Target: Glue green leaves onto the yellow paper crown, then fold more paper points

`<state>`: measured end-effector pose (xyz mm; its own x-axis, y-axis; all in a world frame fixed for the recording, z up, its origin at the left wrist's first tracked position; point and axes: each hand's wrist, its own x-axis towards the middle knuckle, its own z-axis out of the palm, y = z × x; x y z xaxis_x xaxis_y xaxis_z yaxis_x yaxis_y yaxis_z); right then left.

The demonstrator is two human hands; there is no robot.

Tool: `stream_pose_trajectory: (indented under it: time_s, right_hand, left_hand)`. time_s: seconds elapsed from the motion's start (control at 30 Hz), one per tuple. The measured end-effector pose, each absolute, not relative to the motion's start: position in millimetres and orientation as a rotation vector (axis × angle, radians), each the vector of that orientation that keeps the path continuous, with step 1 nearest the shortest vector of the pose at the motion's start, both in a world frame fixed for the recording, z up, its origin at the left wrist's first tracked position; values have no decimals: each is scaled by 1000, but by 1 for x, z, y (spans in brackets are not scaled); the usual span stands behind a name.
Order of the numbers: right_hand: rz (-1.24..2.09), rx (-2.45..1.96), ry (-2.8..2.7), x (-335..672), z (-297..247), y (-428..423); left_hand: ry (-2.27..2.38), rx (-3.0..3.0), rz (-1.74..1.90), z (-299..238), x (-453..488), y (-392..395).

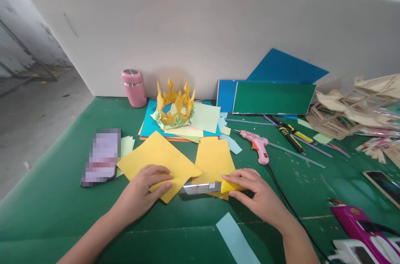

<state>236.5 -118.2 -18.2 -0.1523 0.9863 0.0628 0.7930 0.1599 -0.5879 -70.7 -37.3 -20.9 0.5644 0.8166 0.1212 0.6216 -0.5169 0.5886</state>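
Note:
My right hand (pixel 254 193) grips the yellow handle of a utility knife (pixel 203 188), its blade out and pointing left. The blade lies across the lower part of a yellow paper piece (pixel 215 158) and reaches close to a folded yellow sheet (pixel 156 153). On that folded sheet, my left hand (pixel 151 185) pinches the near edge between thumb and fingers. Behind both papers, a yellow paper crown (pixel 175 108) with a pale green base stands on a stack of coloured paper (pixel 146 126). A light blue paper strip (pixel 236 239) lies at the front.
A pink glue gun (pixel 256 144) with a black cord lies to the right, near yellow-and-black pliers (pixel 290 135). Left are a phone (pixel 103 158) and a pink thermos (pixel 134 89). Wooden models (pixel 350 110), a second phone (pixel 383 187) and a magenta device (pixel 359 226) crowd the right.

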Motion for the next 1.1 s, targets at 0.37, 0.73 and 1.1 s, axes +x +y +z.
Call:
stream_pose_trajectory:
  time_s: [0.37, 0.73, 1.1]
  right_hand:
    - [589, -1645, -2061, 237, -18, -121]
    - [564, -1656, -2064, 241, -17, -121]
    - [413, -1695, -2174, 238, -19, -119]
  left_hand:
    - [1217, 1989, 545, -11, -67, -35]
    - [1228, 1764, 464, -5, -67, -28]
    - [1250, 2032, 512, -12, -64, -30]
